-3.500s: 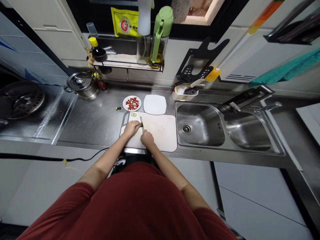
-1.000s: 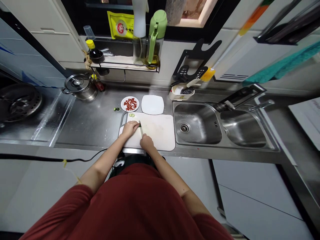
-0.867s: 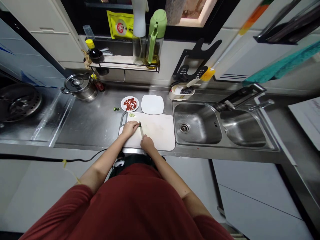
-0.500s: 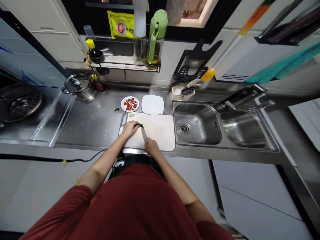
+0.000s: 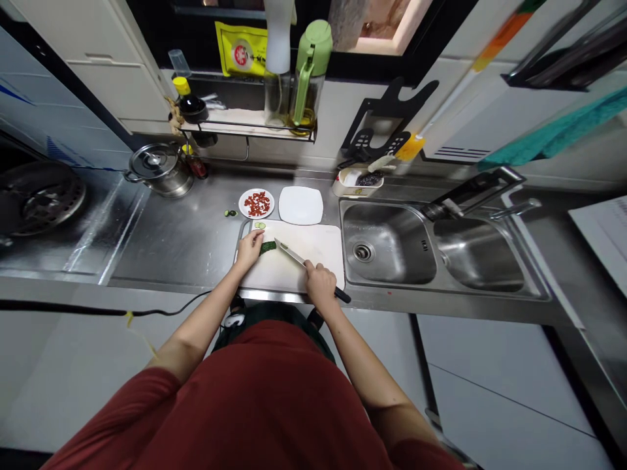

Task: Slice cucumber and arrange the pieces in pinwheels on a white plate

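Observation:
My right hand [image 5: 321, 284] is wrapped round the black handle of a knife [image 5: 294, 255], whose blade points up and to the left over the white cutting board [image 5: 318, 261]. The blade tip is near the right end of a dark green cucumber piece [image 5: 268, 247] lying on the board. At the cucumber's left end is my left hand [image 5: 251, 248], its fingers bent together; whether they grip the piece is too small to tell. Pale green slices [image 5: 260, 225] lie at the board's upper left.
Behind the board are a plate of red pieces [image 5: 257, 204] and a white square plate [image 5: 300, 205]. Dark green ends [image 5: 230, 213] lie left of them. A sink [image 5: 386, 241] is on the right, a lidded pot [image 5: 160, 171] at the back left.
My right hand has moved right with the knife, and the blade now slants more. My left hand has shifted slightly left and up, showing more of the cucumber.

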`<state>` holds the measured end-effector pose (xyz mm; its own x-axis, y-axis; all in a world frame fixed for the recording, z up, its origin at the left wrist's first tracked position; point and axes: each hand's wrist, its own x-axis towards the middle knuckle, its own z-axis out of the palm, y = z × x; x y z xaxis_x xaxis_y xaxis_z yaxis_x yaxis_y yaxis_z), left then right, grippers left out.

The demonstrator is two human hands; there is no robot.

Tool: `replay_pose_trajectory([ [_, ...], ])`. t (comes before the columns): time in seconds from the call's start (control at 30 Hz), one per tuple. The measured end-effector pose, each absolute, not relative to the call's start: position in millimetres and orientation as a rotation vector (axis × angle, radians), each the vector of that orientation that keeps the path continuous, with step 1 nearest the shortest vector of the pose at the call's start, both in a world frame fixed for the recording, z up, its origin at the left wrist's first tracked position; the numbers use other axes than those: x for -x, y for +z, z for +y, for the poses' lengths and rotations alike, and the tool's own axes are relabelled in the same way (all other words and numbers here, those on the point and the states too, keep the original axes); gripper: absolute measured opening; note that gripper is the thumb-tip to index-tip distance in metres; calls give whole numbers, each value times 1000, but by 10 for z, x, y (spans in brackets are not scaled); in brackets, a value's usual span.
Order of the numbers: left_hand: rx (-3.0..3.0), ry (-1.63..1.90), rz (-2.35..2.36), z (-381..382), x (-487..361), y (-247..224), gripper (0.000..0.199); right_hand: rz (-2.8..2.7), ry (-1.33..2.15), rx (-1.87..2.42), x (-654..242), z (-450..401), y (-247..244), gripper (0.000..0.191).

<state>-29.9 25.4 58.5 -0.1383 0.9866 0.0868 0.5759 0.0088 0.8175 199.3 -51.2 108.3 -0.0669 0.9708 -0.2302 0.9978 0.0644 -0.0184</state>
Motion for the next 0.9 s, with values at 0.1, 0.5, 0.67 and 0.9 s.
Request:
replay_pose_trajectory([
  [0.1, -1459, 1087, 1681, 284, 285, 595, 30, 2236, -144, -2066, -2052, -513, 1034, 37],
  [0.5, -1666, 679, 1354, 161, 170, 921, 30, 2427, 17, -2053, -2184, -520, 973, 47],
  [0.67, -1707, 625, 1365, 166, 152, 944, 21, 2398, -72, -2037, -2191, -516, 1046, 50],
  [0.9, -1472, 748, 1348, 225, 158, 795, 22, 2385, -51, -2021, -2205, -503, 1024, 49],
])
